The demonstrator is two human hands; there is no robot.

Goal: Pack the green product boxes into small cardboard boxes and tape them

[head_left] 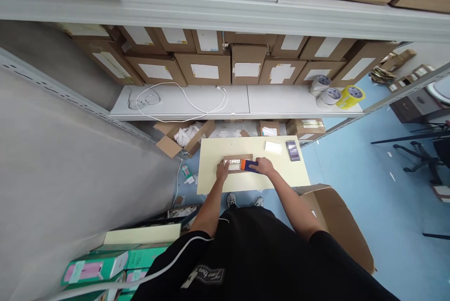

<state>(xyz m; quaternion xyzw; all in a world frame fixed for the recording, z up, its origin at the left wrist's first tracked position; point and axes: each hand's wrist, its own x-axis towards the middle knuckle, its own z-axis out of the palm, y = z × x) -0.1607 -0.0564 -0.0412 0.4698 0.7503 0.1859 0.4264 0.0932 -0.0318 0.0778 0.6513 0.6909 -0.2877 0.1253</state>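
Cardboard box (236, 156): lies flat near the centre of the frame, on the pale yellow surface (211, 151); we read its long axis as running left to right, nearly level with the surface's upper edge.
Box's face: we see a shiny strip (232, 162) along the length, with a white band (233, 168) just below it; contents too small for us to make out.
Left hand (222, 169): nearer of the two, touching the box's left end; from these fingers the box extends to the right. Whether they pinch the edge or only press on it, we cannot tell.
Right hand (264, 166): just beyond the box's right end; fingers wrapped round the dark blue part of a blue-and-orange tool (249, 165). From them the box lies to the left.
Tool's axis: roughly in line with the box's, orange end pointing left, over the right part of the box. Contact beneath that end: we cannot confirm.
Key relation: box between the hands, left fingers directly at it, right hand meeting it only by way of the tool.
Upper right of surface: white flat item (273, 147), apart from the box; dark stack (293, 150) further right.
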